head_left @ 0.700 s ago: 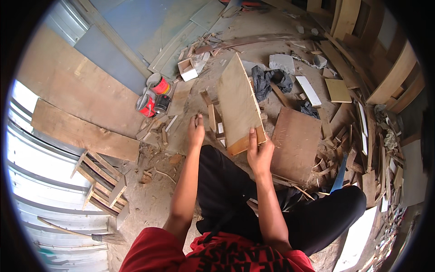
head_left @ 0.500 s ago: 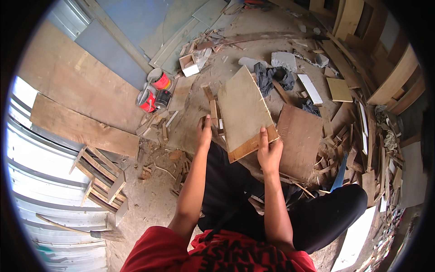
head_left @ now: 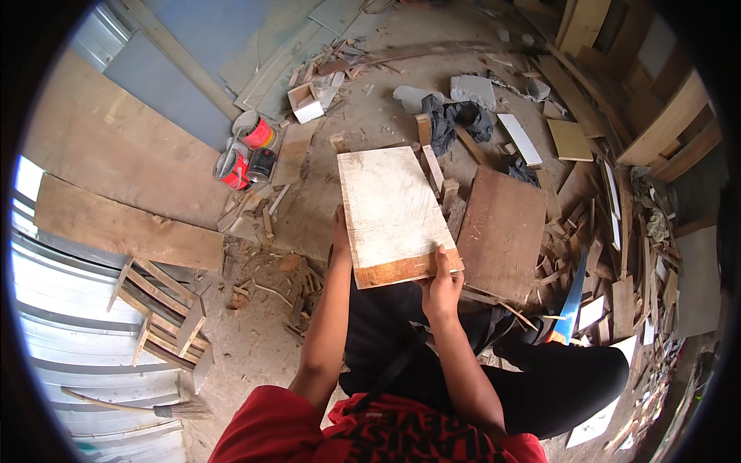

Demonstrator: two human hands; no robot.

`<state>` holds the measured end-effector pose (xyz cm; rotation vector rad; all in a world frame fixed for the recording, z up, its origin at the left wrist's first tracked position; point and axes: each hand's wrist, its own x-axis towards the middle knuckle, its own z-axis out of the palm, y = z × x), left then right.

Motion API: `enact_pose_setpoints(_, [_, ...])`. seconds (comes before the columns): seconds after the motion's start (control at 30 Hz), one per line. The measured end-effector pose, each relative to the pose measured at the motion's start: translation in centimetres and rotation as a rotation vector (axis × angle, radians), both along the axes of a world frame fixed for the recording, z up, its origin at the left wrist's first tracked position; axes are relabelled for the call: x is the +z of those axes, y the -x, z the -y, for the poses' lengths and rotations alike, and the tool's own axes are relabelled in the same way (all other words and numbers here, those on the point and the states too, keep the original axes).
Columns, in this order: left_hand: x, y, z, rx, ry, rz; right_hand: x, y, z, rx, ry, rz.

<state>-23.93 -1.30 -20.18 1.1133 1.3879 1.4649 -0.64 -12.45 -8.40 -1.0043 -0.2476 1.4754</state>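
a dusty workshop floor (head_left: 255, 347) strewn with offcuts. at left lean two long brown boards (head_left: 116, 185); beside them stand three red and black paint cans (head_left: 247, 154). the left hand (head_left: 340, 241), arm stretched forward, grips the left edge of one pale rectangular wooden board (head_left: 392, 208), fingers hidden behind it. the right hand (head_left: 440, 282) pinches its near right corner, thumb on top. one dark brown panel (head_left: 502, 231) lies just right.

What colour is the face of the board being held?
Whitish board with a brown near edge; head view.
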Motion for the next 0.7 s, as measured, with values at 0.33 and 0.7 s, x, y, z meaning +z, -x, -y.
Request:
enact_pose_setpoints(0.33, [6.5, 0.5, 0.3, -0.019, 0.119, 0.402, -5.1, -1.7, -0.4, 0.045, -0.162, 0.546])
enact_pose_setpoints(0.7, [9.0, -1.6, -0.7, 0.15, 0.235, 0.024, -2.0, -0.4, -1.4, -0.051, -0.038, 0.112])
